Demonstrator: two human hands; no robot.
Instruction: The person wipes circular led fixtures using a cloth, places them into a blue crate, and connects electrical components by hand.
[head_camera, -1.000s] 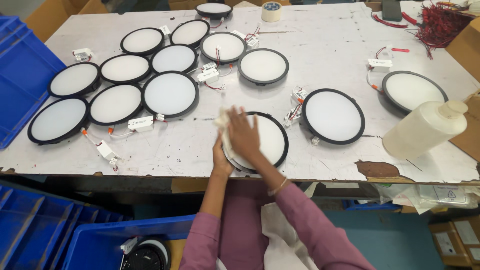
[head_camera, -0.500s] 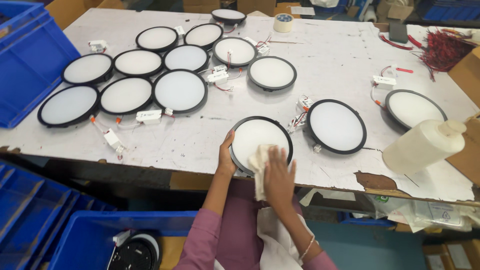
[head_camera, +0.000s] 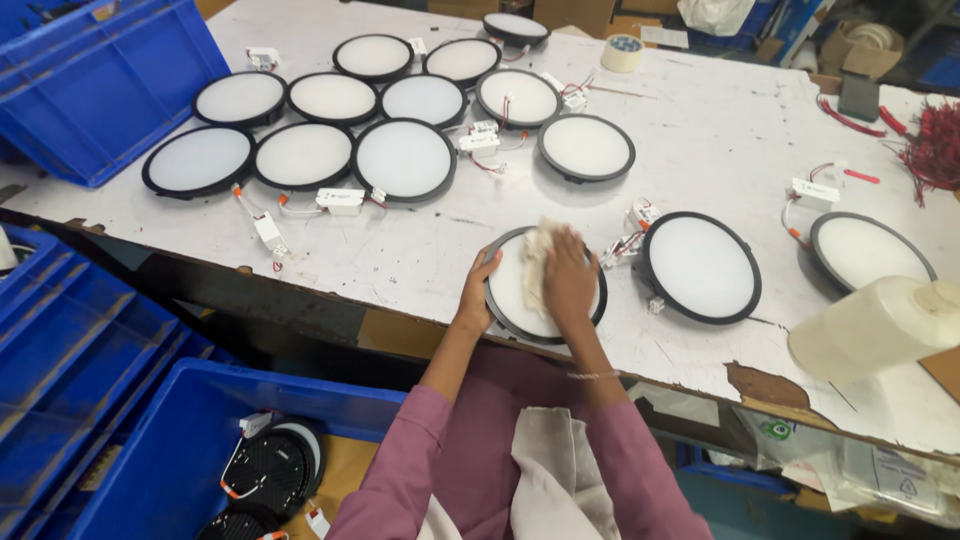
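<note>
Cloth (head_camera: 537, 262) lay pressed on a round panel light (head_camera: 515, 295) at the surface's (head_camera: 720, 130) near edge, under the right hand (head_camera: 568, 280), fingers flat, grasping nothing. The left hand (head_camera: 477, 297) clasped the light's rim. Another light (head_camera: 699, 266) sat just beside.
</note>
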